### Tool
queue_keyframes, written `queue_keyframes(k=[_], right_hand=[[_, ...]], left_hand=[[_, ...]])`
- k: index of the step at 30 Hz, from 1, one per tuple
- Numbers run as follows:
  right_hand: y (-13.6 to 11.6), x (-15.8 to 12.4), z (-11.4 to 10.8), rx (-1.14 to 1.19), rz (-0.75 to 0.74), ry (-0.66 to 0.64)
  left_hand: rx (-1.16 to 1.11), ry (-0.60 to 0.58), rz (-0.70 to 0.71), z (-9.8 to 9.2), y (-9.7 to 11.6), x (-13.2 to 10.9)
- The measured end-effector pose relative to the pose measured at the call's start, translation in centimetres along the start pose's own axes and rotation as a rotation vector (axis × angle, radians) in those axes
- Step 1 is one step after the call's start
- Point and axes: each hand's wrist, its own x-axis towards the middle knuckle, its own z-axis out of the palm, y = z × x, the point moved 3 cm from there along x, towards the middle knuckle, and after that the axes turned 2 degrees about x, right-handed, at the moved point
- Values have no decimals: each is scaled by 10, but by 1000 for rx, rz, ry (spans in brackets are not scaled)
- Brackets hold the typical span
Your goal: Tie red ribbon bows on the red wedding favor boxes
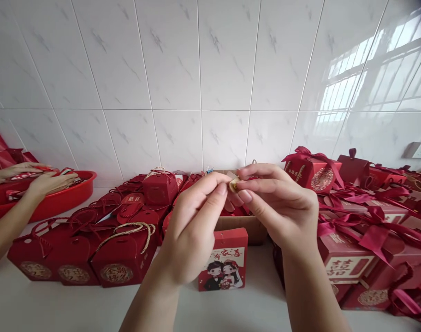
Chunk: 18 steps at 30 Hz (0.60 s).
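Observation:
My left hand [196, 226] and my right hand [282, 203] meet in front of me at the middle of the view. Between their fingertips is a small pale-gold thing [234, 186]; its kind I cannot make out, as the fingers cover much of it. Both hands are closed in a pinch on it. Below them a red gift box [224, 267] with a cartoon bride and groom stands upright on the white table [182, 313]. Behind the hands, partly hidden, is an open cardboard box [243, 226] with red things inside.
Red gift boxes with cord handles [122, 260] crowd the left. More red boxes with ribbon bows [350, 258] are piled at the right. At the far left another person's hands [49, 184] are over a red basin [63, 200]. A tiled wall [224, 83] rises behind.

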Motion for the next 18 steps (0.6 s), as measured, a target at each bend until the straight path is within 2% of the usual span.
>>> queue_keyframes(k=[4,11,15,18], right_hand=[[1,2,-1,2,51,-90],[-3,2,-1,-117,57,-210],[-2,2,0,-104,106,-262],[-2,2,1,-112,145,-317]], left_hand=[[105,40,2,-7,-2,-2],[235,-102,-67,-11,-7,0],[155,-92,-94,-20,-19,-3],[126,-143,-144,-24,-28,-4]])
